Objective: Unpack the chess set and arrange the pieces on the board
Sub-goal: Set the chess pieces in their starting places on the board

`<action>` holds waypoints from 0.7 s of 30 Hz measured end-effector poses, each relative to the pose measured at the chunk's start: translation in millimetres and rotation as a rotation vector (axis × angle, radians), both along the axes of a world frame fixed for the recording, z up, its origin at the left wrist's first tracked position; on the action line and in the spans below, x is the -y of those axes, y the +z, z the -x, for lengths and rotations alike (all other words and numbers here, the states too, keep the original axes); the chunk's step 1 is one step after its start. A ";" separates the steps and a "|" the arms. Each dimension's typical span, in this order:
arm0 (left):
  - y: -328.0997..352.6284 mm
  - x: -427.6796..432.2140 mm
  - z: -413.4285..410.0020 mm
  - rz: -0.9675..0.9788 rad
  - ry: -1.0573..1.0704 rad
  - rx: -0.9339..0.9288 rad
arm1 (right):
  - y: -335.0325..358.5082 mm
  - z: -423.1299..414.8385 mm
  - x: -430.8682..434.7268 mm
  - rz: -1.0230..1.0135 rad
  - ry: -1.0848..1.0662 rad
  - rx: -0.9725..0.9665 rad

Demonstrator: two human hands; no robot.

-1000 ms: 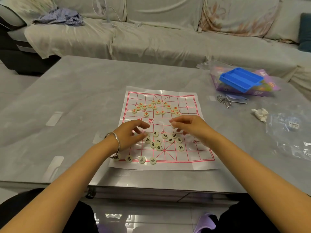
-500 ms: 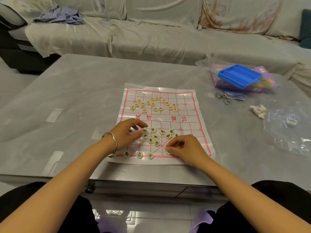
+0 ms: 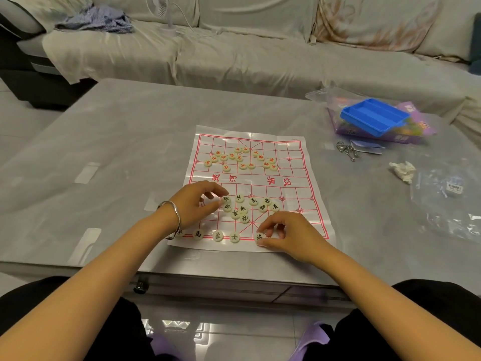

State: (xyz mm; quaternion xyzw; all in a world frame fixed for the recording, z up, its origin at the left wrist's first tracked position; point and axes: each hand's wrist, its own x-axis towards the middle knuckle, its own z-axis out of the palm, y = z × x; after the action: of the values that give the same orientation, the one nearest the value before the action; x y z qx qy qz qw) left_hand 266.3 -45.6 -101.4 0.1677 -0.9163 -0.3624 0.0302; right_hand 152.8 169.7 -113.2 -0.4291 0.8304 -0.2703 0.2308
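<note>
Seating a black piece (image 3: 259, 237) on the near edge line of the board (image 3: 299, 162), centre file.
The right hand (image 3: 289, 235) is pinching that disc narrowly between thumb and forefinger, just at 3 o'clock of the three discs already lining the row (image 3: 217, 235). The left hand (image 3: 197, 201) is curling over the loose black pile (image 3: 244, 208), thumb tip touching the pile's 9 o'clock disc; whether it is gripping it, cannot tell. The pile is lying at 11 o'clock from the right hand and at 3 o'clock from the left, so the left is nearer. The discs are round, so no long axis is mattering. The red pieces (image 3: 239, 158) are sitting unsorted at the board's 12 o'clock half.
</note>
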 end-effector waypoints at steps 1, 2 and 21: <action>0.9 -1.1 -1.0 0.000 -0.012 -0.008 | -0.9 -2.7 1.4 0.004 0.001 -0.016; 2.1 -2.6 -1.9 -0.002 -0.028 -0.012 | -1.4 -4.8 2.3 0.008 0.004 -0.034; -3.4 -24.9 -8.7 0.121 -0.219 0.122 | -1.0 -5.7 1.8 0.035 0.036 -0.017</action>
State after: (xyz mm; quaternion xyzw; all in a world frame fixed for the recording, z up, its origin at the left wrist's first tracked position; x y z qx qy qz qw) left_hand 275.0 -20.7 -104.8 0.0863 -0.9495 -0.2967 -0.0552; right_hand 158.5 167.9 -114.2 -0.4504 0.8196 -0.2768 0.2210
